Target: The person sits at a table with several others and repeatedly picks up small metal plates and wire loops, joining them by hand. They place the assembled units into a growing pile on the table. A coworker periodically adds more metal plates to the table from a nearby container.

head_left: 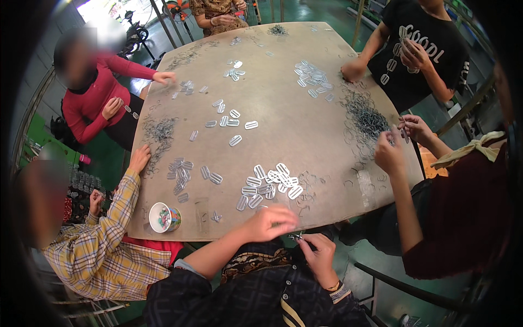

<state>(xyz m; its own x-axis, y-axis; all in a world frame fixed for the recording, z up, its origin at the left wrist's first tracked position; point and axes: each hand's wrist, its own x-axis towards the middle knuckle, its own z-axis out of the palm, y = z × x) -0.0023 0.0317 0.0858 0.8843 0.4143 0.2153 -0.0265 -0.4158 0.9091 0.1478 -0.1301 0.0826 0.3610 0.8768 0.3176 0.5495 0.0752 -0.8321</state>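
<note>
My left hand [272,222] is above the table's near edge, its fingers stretched out and slightly blurred. No object shows in it. Just below, off the edge, my right hand [319,252] is closed, thumb and fingers pinching a small metal piece [296,236] whose shape is mostly hidden. Beyond my left hand lies a pile of flat, oval, slotted metal plates [266,189], several overlapping. Thin, curved wire hooks [306,188] are scattered to the right of that pile.
The brown-topped table [305,136] bears more plate groups and a dense heap of wire hooks [370,121] at right. A paper cup [173,219] with small coloured bits stands near left. Co-workers sit or stand around; one in a plaid shirt [92,245] reaches in from the left.
</note>
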